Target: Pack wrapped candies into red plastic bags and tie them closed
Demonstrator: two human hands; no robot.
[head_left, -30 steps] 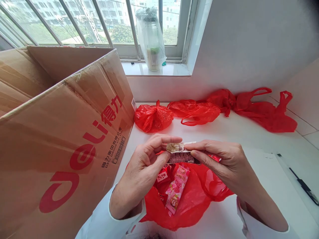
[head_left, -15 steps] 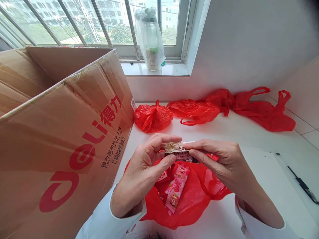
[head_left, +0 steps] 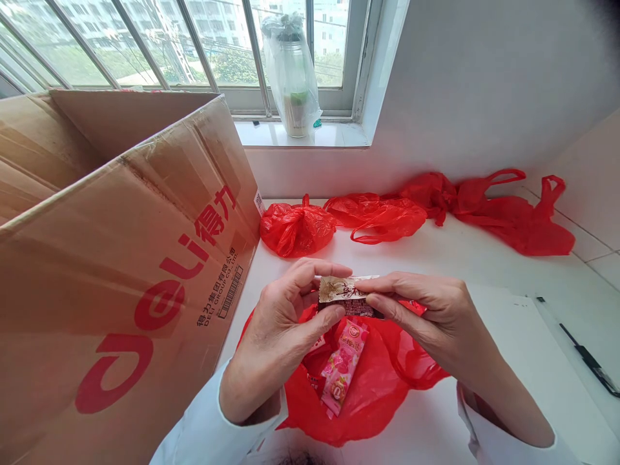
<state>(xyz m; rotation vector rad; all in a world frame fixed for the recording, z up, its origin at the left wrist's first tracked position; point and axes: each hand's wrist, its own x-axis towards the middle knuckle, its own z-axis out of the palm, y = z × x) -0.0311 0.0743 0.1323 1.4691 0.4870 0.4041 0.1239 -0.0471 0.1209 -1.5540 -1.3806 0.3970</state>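
Observation:
A small wrapped candy (head_left: 341,303), cream and dark brown with printed text, is held up between both hands. My left hand (head_left: 278,329) has its thumb at the candy's lower left and its fingers curved around the left end. From the other side, my right hand (head_left: 431,310) pinches the candy's right end between thumb and fingers. Below them lies an opened red plastic bag (head_left: 372,400). On the bag sits a pink candy packet (head_left: 345,368) with a fruit print, and other red wrappers beside it are partly hidden by my left hand.
A large open cardboard box (head_left: 126,271) fills the left side. Along the wall lie a knotted red bag (head_left: 298,229) and several more red bags (head_left: 382,216). A black pen (head_left: 588,358) is at the right. A bagged jar (head_left: 295,84) stands on the windowsill.
My left hand has shifted slightly, its thumb now pressing a little further in on the candy. The candy has moved slightly left; the bags and box stay as they were.

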